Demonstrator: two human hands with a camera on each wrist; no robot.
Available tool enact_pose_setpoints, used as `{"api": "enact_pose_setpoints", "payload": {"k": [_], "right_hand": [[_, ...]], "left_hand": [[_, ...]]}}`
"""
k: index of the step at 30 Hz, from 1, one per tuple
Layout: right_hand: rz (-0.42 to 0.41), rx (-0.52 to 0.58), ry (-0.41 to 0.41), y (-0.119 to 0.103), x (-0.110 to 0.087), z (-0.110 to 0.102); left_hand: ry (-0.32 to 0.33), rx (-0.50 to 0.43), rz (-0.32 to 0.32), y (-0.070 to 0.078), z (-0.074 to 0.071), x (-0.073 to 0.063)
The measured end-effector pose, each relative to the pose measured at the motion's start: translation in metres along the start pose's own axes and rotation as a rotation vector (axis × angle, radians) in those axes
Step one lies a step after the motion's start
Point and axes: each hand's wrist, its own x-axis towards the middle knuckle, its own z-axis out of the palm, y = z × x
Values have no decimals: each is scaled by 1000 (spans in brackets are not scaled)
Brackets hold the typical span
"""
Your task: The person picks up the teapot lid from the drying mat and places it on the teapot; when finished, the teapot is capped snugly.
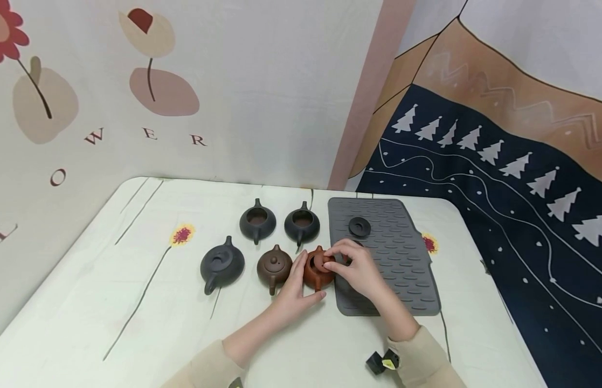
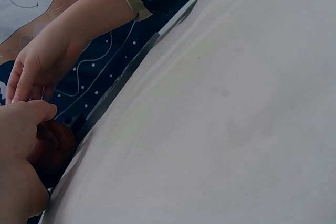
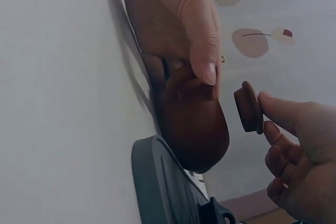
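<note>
In the head view, my right hand [image 1: 357, 268] pinches a small reddish-brown teapot lid [image 1: 322, 262] by its knob. The lid [image 3: 248, 108] is tilted on edge and apart from the pot in the right wrist view. Below it, the reddish-brown teapot [image 1: 316, 278] stands with its mouth partly uncovered. My left hand [image 1: 295, 285] holds this teapot from the left, fingers along its side and thumb round the front. The teapot [image 2: 58, 148] is partly hidden by that hand in the left wrist view. A dark brown lidded teapot [image 1: 274, 266] stands just left of the fingers.
Two dark lidless teapots, one at back left [image 1: 257, 222] and one nearer the mat [image 1: 302, 224], stand behind. Farther left is a dark grey lidded teapot [image 1: 222, 266]. A grey ridged mat [image 1: 393, 280] carries a black lid [image 1: 359, 227]; another dark lid is mostly hidden by my right hand.
</note>
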Motion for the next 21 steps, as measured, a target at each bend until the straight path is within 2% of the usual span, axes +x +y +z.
{"api": "enact_pose_setpoints", "payload": {"k": [9, 21], "right_hand": [[35, 11, -49, 4, 6, 9], [32, -16, -68, 12, 9, 14]], "left_hand": [[3, -14, 4, 0, 0, 0], [5, -16, 23, -2, 0, 1]]}}
